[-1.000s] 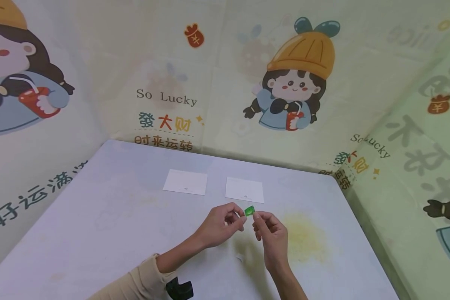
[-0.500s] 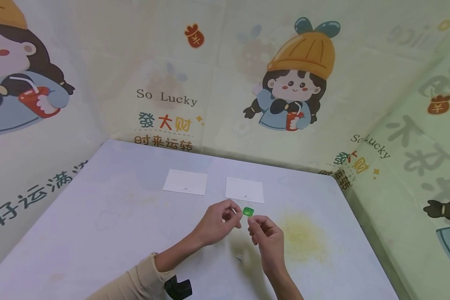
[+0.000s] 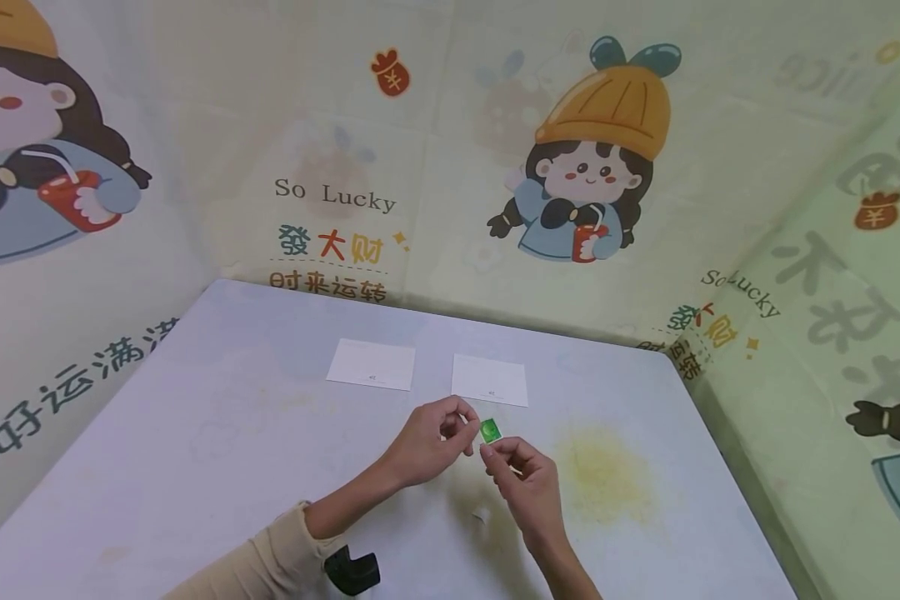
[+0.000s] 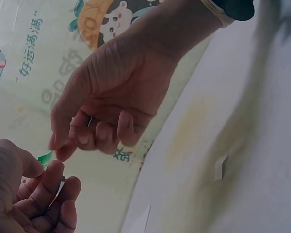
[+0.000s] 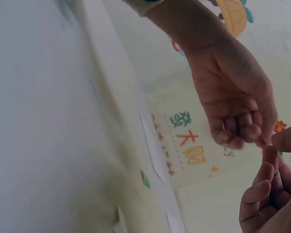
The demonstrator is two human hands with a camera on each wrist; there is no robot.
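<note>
A small green square sticker (image 3: pixel 491 430) is held up between both hands above the table. My left hand (image 3: pixel 435 442) pinches its left edge, with the other fingers loosely curled. From the lower right, my right hand (image 3: pixel 527 490) pinches the bottom edge between thumb and forefinger. In the left wrist view only a sliver of the sticker (image 4: pixel 45 158) shows between the fingertips; in the right wrist view the fingers nearly cover it. That view also shows a second small green piece (image 5: pixel 145 179) lower down, apparently on the table, near a white card (image 5: pixel 153 148).
Two white cards, the left card (image 3: pixel 371 364) and the right card (image 3: pixel 489 380), lie flat on the white table (image 3: pixel 217 400) beyond the hands. A curled white paper scrap (image 3: pixel 479 515) lies below them. A printed cloth (image 3: pixel 450 167) hangs behind the table.
Both hands have shifted slightly left, the right hand also coming a little nearer. Between their fingertips the sticker has moved left and turned, so its face shows more squarely.
</note>
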